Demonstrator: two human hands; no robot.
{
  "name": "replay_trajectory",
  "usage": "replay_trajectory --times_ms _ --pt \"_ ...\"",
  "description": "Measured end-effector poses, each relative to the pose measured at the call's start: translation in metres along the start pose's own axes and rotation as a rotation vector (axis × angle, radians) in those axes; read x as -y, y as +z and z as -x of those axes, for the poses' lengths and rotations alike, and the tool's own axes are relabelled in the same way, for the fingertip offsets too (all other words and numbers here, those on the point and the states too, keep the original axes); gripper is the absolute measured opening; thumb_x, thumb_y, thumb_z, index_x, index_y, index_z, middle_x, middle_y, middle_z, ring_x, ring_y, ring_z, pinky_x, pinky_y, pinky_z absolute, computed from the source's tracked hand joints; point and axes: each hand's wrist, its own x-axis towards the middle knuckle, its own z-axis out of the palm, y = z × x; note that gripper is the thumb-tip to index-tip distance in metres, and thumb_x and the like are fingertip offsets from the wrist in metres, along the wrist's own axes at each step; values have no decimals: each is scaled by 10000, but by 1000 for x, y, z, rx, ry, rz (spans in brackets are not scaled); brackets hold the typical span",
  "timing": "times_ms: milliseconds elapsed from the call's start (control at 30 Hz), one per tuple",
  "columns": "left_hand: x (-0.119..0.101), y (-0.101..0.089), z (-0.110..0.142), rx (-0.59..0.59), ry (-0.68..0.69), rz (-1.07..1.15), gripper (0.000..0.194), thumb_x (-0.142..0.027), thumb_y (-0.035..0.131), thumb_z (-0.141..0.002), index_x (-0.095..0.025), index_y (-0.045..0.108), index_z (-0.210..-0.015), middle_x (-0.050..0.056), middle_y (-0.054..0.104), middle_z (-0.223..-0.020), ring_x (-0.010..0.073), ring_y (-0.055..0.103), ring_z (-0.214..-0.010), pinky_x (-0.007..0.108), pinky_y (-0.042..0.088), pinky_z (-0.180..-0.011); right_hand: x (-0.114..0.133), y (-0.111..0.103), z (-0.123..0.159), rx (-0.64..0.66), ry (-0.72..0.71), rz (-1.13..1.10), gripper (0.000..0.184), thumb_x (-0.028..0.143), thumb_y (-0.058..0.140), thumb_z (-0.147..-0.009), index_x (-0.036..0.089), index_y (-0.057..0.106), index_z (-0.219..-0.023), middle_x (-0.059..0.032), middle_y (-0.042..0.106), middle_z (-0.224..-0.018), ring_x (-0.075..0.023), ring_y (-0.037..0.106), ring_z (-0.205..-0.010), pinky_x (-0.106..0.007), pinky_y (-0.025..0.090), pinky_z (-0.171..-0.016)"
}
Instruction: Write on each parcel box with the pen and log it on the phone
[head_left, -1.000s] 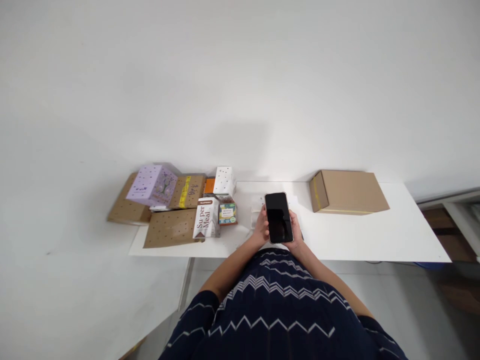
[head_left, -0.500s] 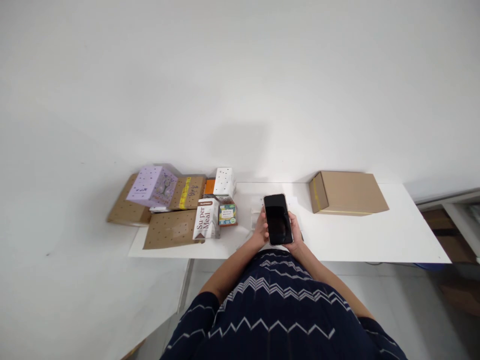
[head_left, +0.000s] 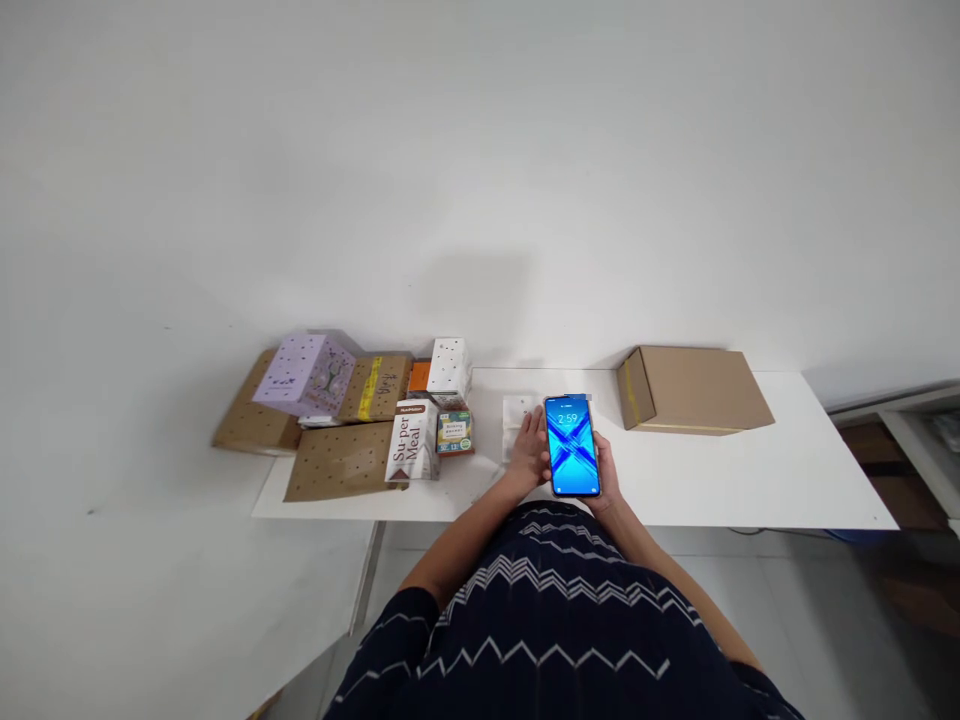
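A smartphone with a lit blue screen showing 2:59 is held upright in front of my body. My right hand is closed around its right side and lower edge. Just left of the phone, my left hand has its fingers stretched out, and they hold nothing. Whether it touches the phone's edge is hard to tell. Under and beyond those fingers lies a white paper or flat packet, partly covered by the hand.
A closed brown carton sits at the right of the white table. To the left stand a Su-per Meal box, a small green-yellow box, a white dotted box, a purple box and several brown cardboard pieces. A wall rises behind.
The phone's screen has gone from black to lit. The phone and my right hand have shifted slightly right, while my left hand has let go of it and its fingers have straightened.
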Motion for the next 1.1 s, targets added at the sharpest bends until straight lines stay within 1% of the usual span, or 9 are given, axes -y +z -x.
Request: replay_trajectory --times_ms 133,267,333,433,500,600,667,767,1100 --pt "-11 -22 -2 -12 68 40 532 -415 491 -835 -147 493 -1295 142 422 -1402 304 286 -1364 471 245 -1118 17 -11 29 -71 -160 44 541 513 512 -791 176 551 -1213 -97 660 -1135 -269 641 -955 -437 540 -763" --pt "-13 -40 3 -12 9 68 515 -488 443 -873 -183 514 -1282 141 414 -1402 336 261 -1363 525 205 -1114 47 -36 62 -236 -371 139 575 549 527 -755 200 557 -1212 -88 623 -1198 -262 641 -944 -433 544 -754" --pt "-8 -47 10 16 -36 67 592 -555 503 -823 -216 495 -1309 140 368 -1438 384 195 -1376 606 148 -1094 61 -60 76 -425 -453 216 580 577 512 -748 225 557 -1206 -77 609 -1208 -247 639 -940 -414 542 -748" --pt "5 -54 24 77 -122 51 715 -575 632 -721 -275 457 -1346 135 285 -1486 455 93 -1378 699 79 -1042 74 -105 89 -846 -474 507 610 582 518 -729 224 535 -1224 -82 591 -1189 -239 630 -925 -362 534 -702" --pt "12 -55 32 125 -178 34 748 -529 686 -693 -330 425 -1365 115 247 -1504 481 76 -1370 712 89 -1027 74 -134 91 -1120 -413 845 654 550 555 -717 241 487 -1289 -89 574 -1193 -259 611 -951 -366 514 -722" --pt "17 -53 37 187 -234 46 744 -479 683 -721 -398 362 -1388 81 195 -1522 488 169 -1343 669 207 -1020 62 -164 88 -1313 -209 1406 637 503 545 -742 242 475 -1319 -120 538 -1228 -314 542 -1071 -432 448 -857" --pt "18 -50 34 206 -247 83 737 -467 660 -750 -401 327 -1404 74 147 -1533 456 271 -1308 590 305 -1009 51 -174 82 -1348 -97 1693 614 487 496 -782 259 442 -1349 -133 484 -1295 -347 494 -1129 -483 401 -903" --pt "18 -46 19 211 -251 123 721 -451 630 -783 -386 296 -1419 77 84 -1542 386 387 -1244 477 401 -968 37 -180 73 -1360 -69 1920 607 467 439 -823 269 374 -1393 -131 429 -1351 -361 452 -1167 -511 380 -909" --pt "17 -24 -87 245 -181 191 751 -456 632 -780 -345 279 -1434 102 -5 -1546 383 434 -1185 482 413 -946 31 -202 63 -1320 -69 2030 598 491 441 -848 222 405 -1381 -131 382 -1402 -353 354 -1248 -483 353 -953"
